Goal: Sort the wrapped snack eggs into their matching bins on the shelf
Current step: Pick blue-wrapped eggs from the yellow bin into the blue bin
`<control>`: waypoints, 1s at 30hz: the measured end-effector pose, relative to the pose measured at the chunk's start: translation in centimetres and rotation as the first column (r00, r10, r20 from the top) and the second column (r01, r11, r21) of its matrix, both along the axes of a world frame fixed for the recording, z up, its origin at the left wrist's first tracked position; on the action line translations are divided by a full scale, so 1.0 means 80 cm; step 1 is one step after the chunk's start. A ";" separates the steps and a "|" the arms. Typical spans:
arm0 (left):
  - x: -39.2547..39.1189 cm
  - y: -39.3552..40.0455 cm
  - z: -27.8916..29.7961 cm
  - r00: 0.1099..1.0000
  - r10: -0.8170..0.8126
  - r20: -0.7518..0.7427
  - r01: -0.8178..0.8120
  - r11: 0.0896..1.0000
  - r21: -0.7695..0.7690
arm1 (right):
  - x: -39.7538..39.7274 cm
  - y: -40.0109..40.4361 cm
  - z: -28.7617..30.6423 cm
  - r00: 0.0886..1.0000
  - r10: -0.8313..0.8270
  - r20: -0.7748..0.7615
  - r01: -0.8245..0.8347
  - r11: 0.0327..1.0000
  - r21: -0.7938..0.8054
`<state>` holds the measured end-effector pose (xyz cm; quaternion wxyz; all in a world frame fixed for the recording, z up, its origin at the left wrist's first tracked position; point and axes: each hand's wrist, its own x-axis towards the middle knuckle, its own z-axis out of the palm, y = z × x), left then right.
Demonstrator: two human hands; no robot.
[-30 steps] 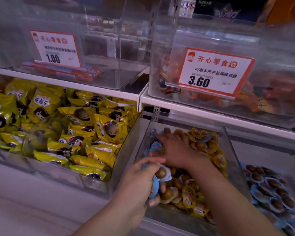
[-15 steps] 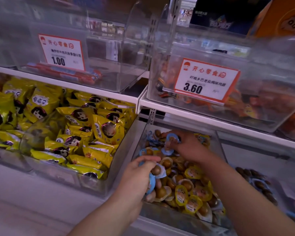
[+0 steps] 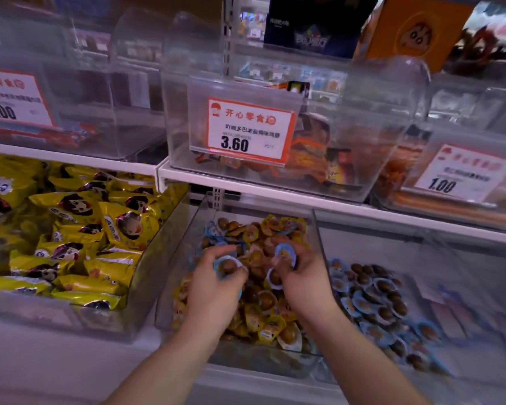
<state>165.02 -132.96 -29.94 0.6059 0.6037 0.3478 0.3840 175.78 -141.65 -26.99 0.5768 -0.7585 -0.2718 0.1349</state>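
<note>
both hands are low in the middle bin (image 3: pixel 316 229), a clear bin on the lower shelf heaped with yellow eggs (image 3: pixel 270 325) and a few blue ones; the left hand (image 3: pixel 214 287) curls its fingers and thumb round a blue egg (image 3: pixel 227 266), the brown egg showing through the wrapper just above the knuckles, held over the left half of the heap; the right hand (image 3: pixel 303 280) pinches blue eggs too, one (image 3: pixel 285 254) raised at the fingertips and another (image 3: pixel 273 277) tucked lower against the palm, both just right of the left hand's egg; the two hands sit close, near touching, above the centre of the pile; more blue wrappers lie at the back left corner of the middle bin; the right bin (image 3: pixel 465 287) beside it holds the blue heap (image 3: pixel 374 305), just beyond the right wrist; to the left, a bin of yellow packs (image 3: pixel 79 238); on the upper shelf a clear bin carries a 3.60 tag (image 3: pixel 247 131), with 1.00 tags either side.
</note>
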 end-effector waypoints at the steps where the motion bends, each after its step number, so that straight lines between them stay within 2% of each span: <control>1: 0.001 -0.001 0.001 0.999 0.032 0.006 -0.033 0.999 0.044 | 0.000 -0.001 0.000 1.000 -0.008 -0.013 0.008 0.999 0.039; 2: 0.003 -0.002 0.004 0.997 0.068 0.026 -0.070 0.994 0.078 | -0.002 -0.002 0.000 0.996 -0.003 -0.086 0.012 0.994 0.109; 3: 0.004 -0.003 0.007 0.993 0.105 0.049 -0.110 0.987 0.120 | -0.007 -0.002 0.001 0.974 0.020 -0.226 0.027 0.979 0.202; 4: 0.006 -0.006 0.010 0.988 0.140 0.068 -0.151 0.971 0.186 | -0.014 0.000 0.003 0.908 0.082 -0.410 0.047 0.954 0.296; 6: 0.009 -0.017 0.017 0.975 0.186 0.120 -0.216 0.914 0.342 | -0.028 0.002 0.010 0.678 0.245 -0.693 0.084 0.911 0.404; 7: 0.010 -0.023 0.020 0.972 0.185 0.147 -0.230 0.885 0.406 | -0.032 0.002 0.011 0.591 0.298 -0.750 0.076 0.905 0.419; 8: 0.010 -0.028 0.022 0.972 0.170 0.159 -0.226 0.855 0.467 | -0.037 0.003 0.014 0.549 0.329 -0.768 0.057 0.902 0.427; 10: 0.015 -0.036 0.024 0.984 0.115 0.135 -0.173 0.795 0.582 | -0.046 0.002 0.020 0.566 0.323 -0.758 0.046 0.906 0.420; 13: 0.026 -0.043 0.025 0.997 0.065 0.051 -0.083 0.747 0.660 | -0.048 -0.005 0.024 0.626 0.340 -0.702 -0.017 0.906 0.424; 14: 0.028 -0.046 0.025 0.997 0.074 0.022 -0.069 0.729 0.681 | -0.047 -0.008 0.025 0.656 0.342 -0.673 -0.060 0.913 0.405; 16: 0.032 -0.052 0.022 0.998 0.063 0.012 -0.052 0.691 0.721 | -0.041 -0.011 0.024 0.778 0.279 -0.563 -0.098 0.939 0.330; 19: 0.038 -0.062 0.021 0.998 -0.052 0.021 0.022 0.715 0.698 | -0.034 -0.017 0.023 0.917 0.147 -0.371 -0.028 0.951 0.308; 21: 0.039 -0.067 0.021 0.989 -0.149 -0.006 0.117 0.747 0.654 | -0.030 -0.025 0.024 0.969 0.080 -0.235 0.002 0.944 0.330; 23: 0.038 -0.068 0.021 0.970 -0.234 -0.062 0.219 0.742 0.634 | -0.021 -0.032 0.026 0.988 0.047 -0.149 0.013 0.926 0.378; 24: 0.037 -0.066 0.021 0.959 -0.266 -0.095 0.266 0.734 0.625 | -0.014 -0.037 0.029 0.988 0.044 -0.150 0.019 0.918 0.397; 26: 0.034 -0.052 0.019 0.953 -0.252 -0.166 0.299 0.714 0.633 | 0.010 -0.046 0.035 0.959 0.069 -0.276 0.059 0.901 0.430; 28: 0.027 -0.027 0.015 0.943 -0.133 -0.304 0.313 0.659 0.684 | 0.050 -0.059 0.034 0.910 0.048 -0.412 0.139 0.900 0.413; 30: 0.019 -0.004 0.009 0.864 -0.045 -0.502 0.427 0.594 0.682 | 0.097 -0.071 0.028 0.891 -0.055 -0.450 0.214 0.926 0.312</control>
